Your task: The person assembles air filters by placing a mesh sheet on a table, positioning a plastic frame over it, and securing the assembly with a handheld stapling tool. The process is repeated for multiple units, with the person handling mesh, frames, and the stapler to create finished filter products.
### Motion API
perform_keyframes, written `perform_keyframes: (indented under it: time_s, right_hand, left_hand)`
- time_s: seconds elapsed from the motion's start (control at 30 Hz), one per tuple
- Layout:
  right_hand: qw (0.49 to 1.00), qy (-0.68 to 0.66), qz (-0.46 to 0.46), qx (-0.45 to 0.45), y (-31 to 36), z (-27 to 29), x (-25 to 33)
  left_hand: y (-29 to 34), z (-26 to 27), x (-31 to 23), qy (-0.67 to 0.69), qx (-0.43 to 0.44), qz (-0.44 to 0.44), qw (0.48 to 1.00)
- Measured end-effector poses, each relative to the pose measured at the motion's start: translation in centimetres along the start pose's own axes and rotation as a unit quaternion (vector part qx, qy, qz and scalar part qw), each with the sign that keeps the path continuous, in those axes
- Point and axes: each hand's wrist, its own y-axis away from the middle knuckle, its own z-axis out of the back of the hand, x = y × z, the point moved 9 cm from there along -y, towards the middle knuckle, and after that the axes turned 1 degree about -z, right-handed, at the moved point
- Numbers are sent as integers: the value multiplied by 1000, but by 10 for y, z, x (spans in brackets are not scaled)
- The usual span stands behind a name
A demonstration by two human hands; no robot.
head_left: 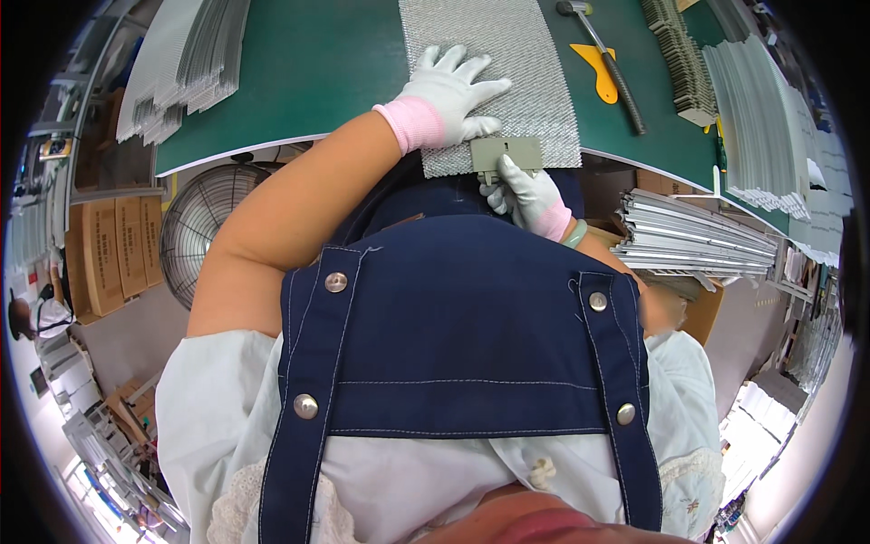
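A silvery expanded-mesh sheet [507, 50] lies on the green table, its near end reaching over the table's front edge. My left hand [458, 91], in a white glove with a pink cuff, rests flat on the mesh with fingers spread. At the near edge of the sheet sits a small grey-green plastic piece [497, 152], flat and rectangular. My right hand [526, 190], gloved alike, grips this piece with the thumb on top; its other fingers curl below and are partly hidden.
On the green table [308, 72] lie a mallet [605, 59] and a yellow scraper [594, 71]. Mesh stacks stand at left [186, 63] and right [757, 118], beside a row of grey-green pieces [680, 63]. Below are a floor fan [204, 227] and metal strips [693, 238].
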Motion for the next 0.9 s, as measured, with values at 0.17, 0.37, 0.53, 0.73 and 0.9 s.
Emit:
perform_keyframes:
  time_s: [0.17, 0.37, 0.53, 0.73, 0.9]
  right_hand:
    - [999, -23, -23, -9, -2, 1, -3]
    - [998, -42, -57, 2, 0, 0, -5]
    - [999, 5, -38, -10, -3, 1, -1]
    - [998, 4, -60, -19, -4, 12, -10]
    - [999, -23, -19, -17, -4, -1, 9]
  left_hand:
    - [-3, 4, 0, 7, -9, 0, 1000]
    - [-35, 18, -17, 20, 51, 122, 991]
    - [-33, 15, -15, 16, 20, 134, 991]
    - [-36, 12, -14, 50, 27, 71, 996]
    - [-16, 14, -3, -7, -72, -50, 996]
